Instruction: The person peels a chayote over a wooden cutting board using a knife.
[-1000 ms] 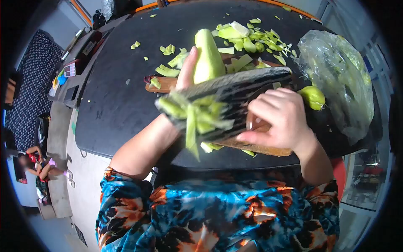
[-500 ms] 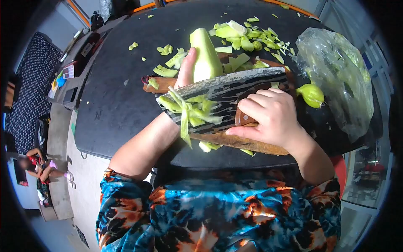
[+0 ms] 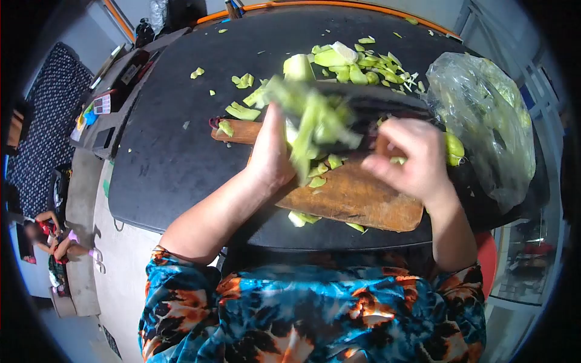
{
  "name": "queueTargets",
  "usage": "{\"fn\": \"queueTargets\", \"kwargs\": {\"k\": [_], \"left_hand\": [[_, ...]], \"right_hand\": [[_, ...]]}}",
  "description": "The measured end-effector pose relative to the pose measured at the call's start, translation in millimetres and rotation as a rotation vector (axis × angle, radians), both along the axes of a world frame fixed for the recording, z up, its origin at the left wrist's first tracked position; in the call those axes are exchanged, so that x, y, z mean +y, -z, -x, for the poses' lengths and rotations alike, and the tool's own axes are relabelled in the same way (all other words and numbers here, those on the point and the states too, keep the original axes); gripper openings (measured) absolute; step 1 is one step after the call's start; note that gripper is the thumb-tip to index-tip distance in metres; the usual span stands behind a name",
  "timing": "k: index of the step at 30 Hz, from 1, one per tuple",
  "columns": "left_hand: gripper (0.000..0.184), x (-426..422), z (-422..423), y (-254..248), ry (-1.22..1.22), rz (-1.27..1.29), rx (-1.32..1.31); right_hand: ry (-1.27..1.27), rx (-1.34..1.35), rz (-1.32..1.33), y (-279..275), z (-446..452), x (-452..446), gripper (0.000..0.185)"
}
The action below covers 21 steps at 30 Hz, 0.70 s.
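Note:
My left hand (image 3: pixel 269 151) is closed around a peeled, pale green gourd (image 3: pixel 298 68), whose far end sticks up past the cleaver. In my right hand (image 3: pixel 414 160) is the brown handle of a broad cleaver (image 3: pixel 381 100), blurred by motion. Green strips (image 3: pixel 318 118) cling to the blade's near face and hide part of the gourd. Beneath both hands lies a wooden cutting board (image 3: pixel 357 199) with a few green pieces on it. Whether the blade touches the gourd cannot be seen.
Many green peelings (image 3: pixel 357 66) are scattered on the dark table (image 3: pixel 169 157). A clear plastic bag (image 3: pixel 484 115) with green contents stands at the right, beside a yellow-green vegetable (image 3: pixel 454 148). In the left background a person (image 3: pixel 57 242) sits low.
The cleaver has shifted up and away from me, uncovering more of the board. Its blade is now blurred, with the strips still on it. My left hand stays on the gourd.

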<state>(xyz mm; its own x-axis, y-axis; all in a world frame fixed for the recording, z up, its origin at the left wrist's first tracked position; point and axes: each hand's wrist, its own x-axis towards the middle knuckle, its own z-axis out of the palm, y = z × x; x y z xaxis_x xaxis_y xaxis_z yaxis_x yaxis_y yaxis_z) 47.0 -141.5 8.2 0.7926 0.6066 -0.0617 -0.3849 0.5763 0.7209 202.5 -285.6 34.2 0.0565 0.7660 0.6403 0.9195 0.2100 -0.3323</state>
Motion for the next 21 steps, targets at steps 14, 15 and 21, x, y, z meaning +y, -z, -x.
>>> {"fn": "queueTargets", "kwargs": {"k": [14,15,21], "left_hand": [[0.063,-4.0,-1.3,-5.9,0.094,-0.018,0.061],[0.063,-1.5,-2.8,1.1,0.114,-0.027,0.063],[0.059,2.4,5.8,2.7,0.351,0.155,-0.045]], "right_hand": [[0.263,0.032,0.094,10.0,-8.4,7.7,0.04],[0.366,0.136,0.129,11.3,-14.9,10.1,0.041],[0.675,0.136,0.223,13.0,-52.9,14.2,0.048]]}}
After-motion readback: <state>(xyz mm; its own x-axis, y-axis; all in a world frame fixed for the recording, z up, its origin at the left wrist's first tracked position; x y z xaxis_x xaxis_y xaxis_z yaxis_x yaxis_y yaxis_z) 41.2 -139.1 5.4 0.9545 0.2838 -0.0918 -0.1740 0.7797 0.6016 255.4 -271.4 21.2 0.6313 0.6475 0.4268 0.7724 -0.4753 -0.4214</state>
